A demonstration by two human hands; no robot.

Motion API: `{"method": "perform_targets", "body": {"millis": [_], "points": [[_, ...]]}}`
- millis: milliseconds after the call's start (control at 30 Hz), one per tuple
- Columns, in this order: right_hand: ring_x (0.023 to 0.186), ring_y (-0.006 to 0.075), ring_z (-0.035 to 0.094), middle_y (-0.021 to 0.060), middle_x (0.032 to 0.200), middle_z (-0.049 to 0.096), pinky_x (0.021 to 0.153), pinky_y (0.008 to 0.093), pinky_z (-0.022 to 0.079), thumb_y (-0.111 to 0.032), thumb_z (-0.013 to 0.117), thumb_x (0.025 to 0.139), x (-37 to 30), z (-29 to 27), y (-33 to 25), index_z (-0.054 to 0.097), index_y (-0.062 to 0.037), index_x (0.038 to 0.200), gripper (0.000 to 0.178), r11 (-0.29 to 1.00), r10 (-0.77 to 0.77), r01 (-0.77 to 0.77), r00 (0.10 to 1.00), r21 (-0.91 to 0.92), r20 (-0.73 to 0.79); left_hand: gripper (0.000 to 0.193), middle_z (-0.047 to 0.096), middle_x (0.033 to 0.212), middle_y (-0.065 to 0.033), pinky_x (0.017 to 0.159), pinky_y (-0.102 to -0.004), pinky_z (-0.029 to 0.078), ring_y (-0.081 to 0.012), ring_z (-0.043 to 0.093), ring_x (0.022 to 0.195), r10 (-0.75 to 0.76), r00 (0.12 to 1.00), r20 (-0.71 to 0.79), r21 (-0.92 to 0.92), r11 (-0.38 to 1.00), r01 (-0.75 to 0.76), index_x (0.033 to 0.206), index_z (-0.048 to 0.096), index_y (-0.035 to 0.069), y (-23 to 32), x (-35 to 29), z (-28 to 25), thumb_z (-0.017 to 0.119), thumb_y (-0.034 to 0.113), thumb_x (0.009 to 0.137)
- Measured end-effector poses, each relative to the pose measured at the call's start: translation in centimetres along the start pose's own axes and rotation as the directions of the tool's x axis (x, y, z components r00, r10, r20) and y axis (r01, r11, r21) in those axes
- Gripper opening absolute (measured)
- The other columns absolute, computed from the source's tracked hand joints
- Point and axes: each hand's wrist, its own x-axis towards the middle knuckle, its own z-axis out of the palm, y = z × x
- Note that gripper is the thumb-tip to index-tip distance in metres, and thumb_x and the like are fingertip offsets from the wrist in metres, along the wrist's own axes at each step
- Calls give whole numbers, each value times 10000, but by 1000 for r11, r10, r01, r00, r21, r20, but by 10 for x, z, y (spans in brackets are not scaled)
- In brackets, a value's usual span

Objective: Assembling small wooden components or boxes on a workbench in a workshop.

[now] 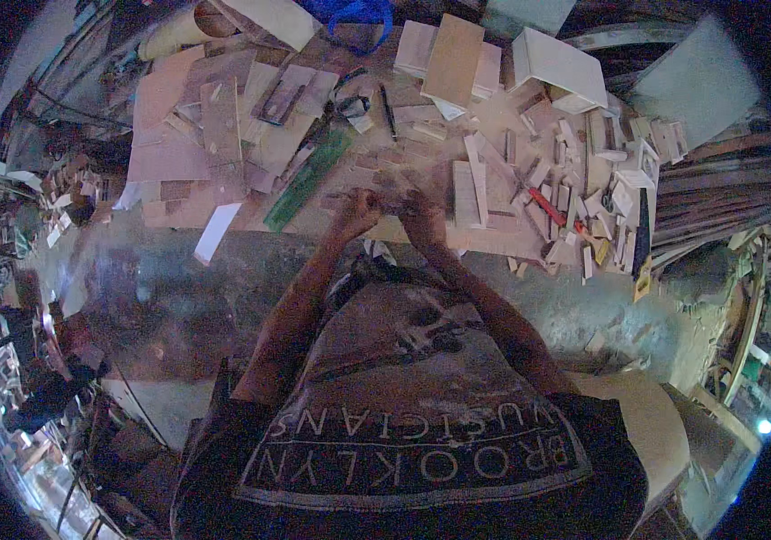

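At the front edge of the worktable [250, 214], close before my body, both hands are near each other. My left hand [360, 212] is closed, its fingers curled in. Beside it my right hand [418, 212] is bent toward the left one, its fingers drawn together. Whatever they hold is too small and dim to make out. Just beyond the hands lie thin wood pieces [385, 169]. A long green strip [309, 180] rests at an angle left of my left hand. To the right of my right hand stand pale wooden strips [475, 184].
Many small wood offcuts [574, 162] crowd the table's right side, with a red-handled tool [547, 207] among them. Flat boards [169, 126] cover the left. A white box-like piece [559, 67] and a brown block [454, 63] stand at the back. A white strip [217, 232] overhangs the front edge.
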Motion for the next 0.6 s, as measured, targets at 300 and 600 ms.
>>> {"method": "perform_targets", "body": {"millis": [300,600], "points": [[885,347,652,193,1074,640,750,451,524,-122,588,848,-8,13,16,580,-1,1139,315,971,-29,21,999,-238,-29,369,625,979,-231,789,-487,496,-354,630,900,-32,995,97,-151,987,47,1086,549,-4,39,-15,-25,590,239,812],[914,409,625,239,1086,619,741,475,516,-122,559,869,-2,24,27,595,-17,1122,276,991,-21,13,998,-132,-62,304,629,912,-200,764,-499,499,-355,626,884,306,952,6,302,907,-294,1050,545,32,-10,12,5,628,238,843]]}}
